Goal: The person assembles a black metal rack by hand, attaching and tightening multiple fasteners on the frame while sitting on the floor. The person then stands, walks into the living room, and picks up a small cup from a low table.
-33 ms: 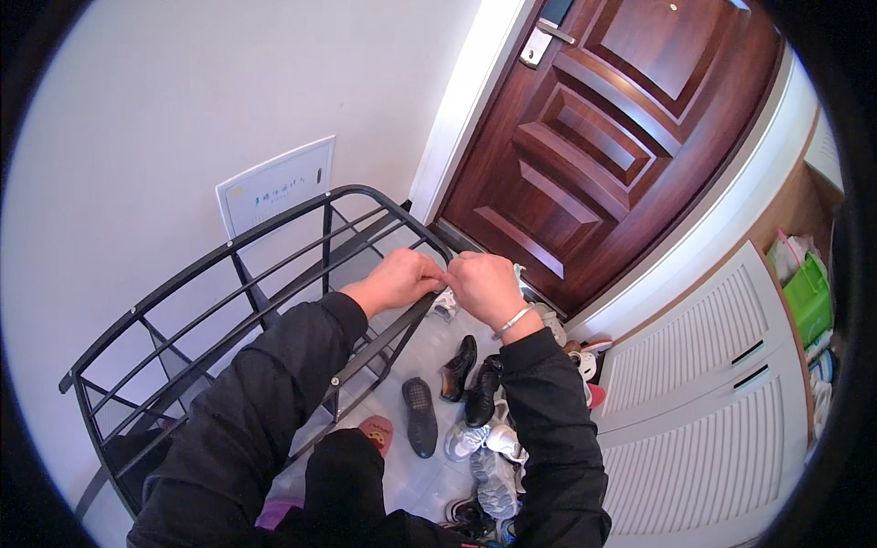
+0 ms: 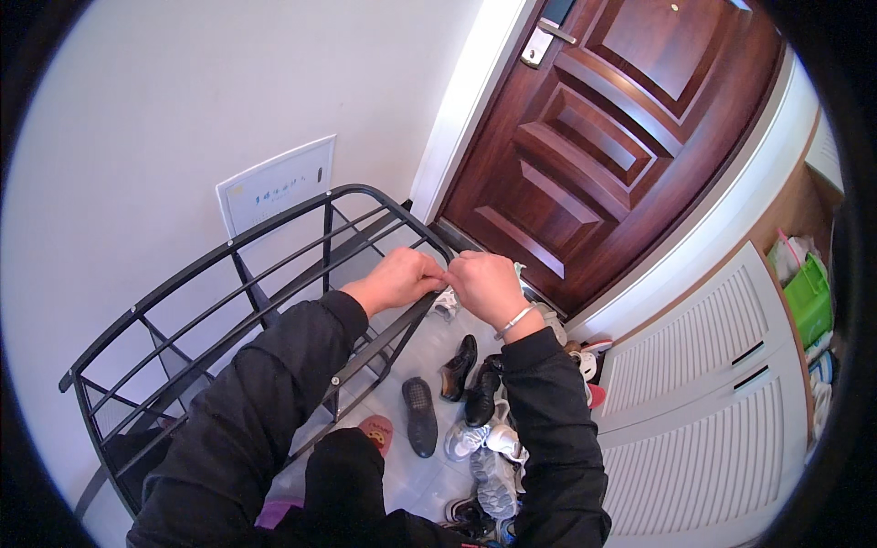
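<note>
A black metal rack frame (image 2: 230, 245) with long parallel rails slants across the left side, its rounded end pointing at the door. At that end's corner my two hands meet, fingertips touching. My left hand (image 2: 402, 279) is closed in a pinch just over the rail. My right hand (image 2: 484, 285), a light bracelet at its wrist, is also closed, with its fingers curled at the corner. Whatever small thing lies between the fingers is hidden. Screw heads dot the rails.
Below on the tiled floor lie black leather shoes (image 2: 420, 417), white sneakers (image 2: 498, 484) and several others. A dark red wooden door (image 2: 566, 155) stands ahead. White louvred cabinet doors (image 2: 694, 429) line the right, near a green container (image 2: 808, 301). A white panel (image 2: 279, 187) is on the left wall.
</note>
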Action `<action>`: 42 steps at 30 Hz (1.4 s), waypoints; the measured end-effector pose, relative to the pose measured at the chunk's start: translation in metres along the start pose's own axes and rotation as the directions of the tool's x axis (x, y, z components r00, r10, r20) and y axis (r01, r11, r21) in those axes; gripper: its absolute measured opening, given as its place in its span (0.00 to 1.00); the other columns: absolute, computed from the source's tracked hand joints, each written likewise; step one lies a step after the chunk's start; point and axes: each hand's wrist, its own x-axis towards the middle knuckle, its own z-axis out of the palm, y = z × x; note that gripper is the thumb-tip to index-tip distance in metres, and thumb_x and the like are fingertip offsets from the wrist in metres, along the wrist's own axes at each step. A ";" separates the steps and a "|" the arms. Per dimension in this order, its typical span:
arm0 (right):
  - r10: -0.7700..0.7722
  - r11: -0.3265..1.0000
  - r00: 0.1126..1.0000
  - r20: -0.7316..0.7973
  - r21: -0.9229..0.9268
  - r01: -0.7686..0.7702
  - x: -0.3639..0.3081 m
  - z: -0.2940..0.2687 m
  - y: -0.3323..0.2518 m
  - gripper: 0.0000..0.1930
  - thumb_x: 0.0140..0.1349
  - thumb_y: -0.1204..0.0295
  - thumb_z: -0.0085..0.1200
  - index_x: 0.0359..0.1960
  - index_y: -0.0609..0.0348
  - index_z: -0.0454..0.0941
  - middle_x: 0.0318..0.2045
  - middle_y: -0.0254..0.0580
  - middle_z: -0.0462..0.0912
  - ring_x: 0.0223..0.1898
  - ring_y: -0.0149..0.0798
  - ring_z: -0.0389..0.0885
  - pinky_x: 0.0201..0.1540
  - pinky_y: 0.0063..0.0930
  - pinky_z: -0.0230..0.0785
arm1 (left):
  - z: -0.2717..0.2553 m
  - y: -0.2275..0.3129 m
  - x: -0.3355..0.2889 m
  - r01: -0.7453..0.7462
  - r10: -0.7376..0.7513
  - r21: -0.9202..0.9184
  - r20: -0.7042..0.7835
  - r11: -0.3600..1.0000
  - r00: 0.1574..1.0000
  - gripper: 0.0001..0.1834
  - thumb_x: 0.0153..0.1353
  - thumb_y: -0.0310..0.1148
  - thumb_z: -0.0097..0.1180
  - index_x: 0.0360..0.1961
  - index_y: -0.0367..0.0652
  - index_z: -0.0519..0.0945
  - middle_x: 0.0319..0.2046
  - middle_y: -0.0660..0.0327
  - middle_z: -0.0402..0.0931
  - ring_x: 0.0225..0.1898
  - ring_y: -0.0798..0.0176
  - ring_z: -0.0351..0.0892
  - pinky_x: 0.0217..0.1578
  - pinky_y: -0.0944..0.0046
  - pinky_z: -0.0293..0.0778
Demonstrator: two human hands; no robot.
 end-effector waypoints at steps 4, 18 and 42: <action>-0.116 0.990 0.993 -0.030 0.082 0.118 0.003 -0.002 0.008 0.08 0.54 0.65 0.57 0.22 0.54 0.79 0.23 0.38 0.77 0.30 0.46 0.80 0.31 0.39 0.72 | -0.001 -0.001 -0.001 0.020 -0.020 -0.027 0.022 0.999 1.000 0.07 0.52 0.30 0.64 0.32 0.41 0.84 0.28 0.53 0.80 0.28 0.48 0.79 0.31 0.58 0.75; -0.326 0.944 0.944 -0.043 0.043 0.328 0.006 -0.007 0.019 0.05 0.53 0.68 0.54 0.23 0.51 0.78 0.24 0.34 0.76 0.31 0.42 0.79 0.32 0.36 0.73 | 0.000 -0.002 -0.006 0.063 -0.060 -0.069 0.043 0.996 0.997 0.07 0.54 0.29 0.63 0.34 0.40 0.83 0.30 0.55 0.81 0.31 0.55 0.80 0.34 0.61 0.75; -0.130 0.990 0.991 0.043 -0.048 0.132 0.006 0.001 0.002 0.11 0.57 0.64 0.55 0.21 0.55 0.76 0.21 0.42 0.78 0.26 0.49 0.80 0.27 0.40 0.72 | 0.001 0.007 -0.021 0.321 -0.277 -0.315 0.178 0.893 0.944 0.18 0.55 0.29 0.60 0.49 0.41 0.80 0.34 0.56 0.82 0.35 0.64 0.79 0.41 0.63 0.75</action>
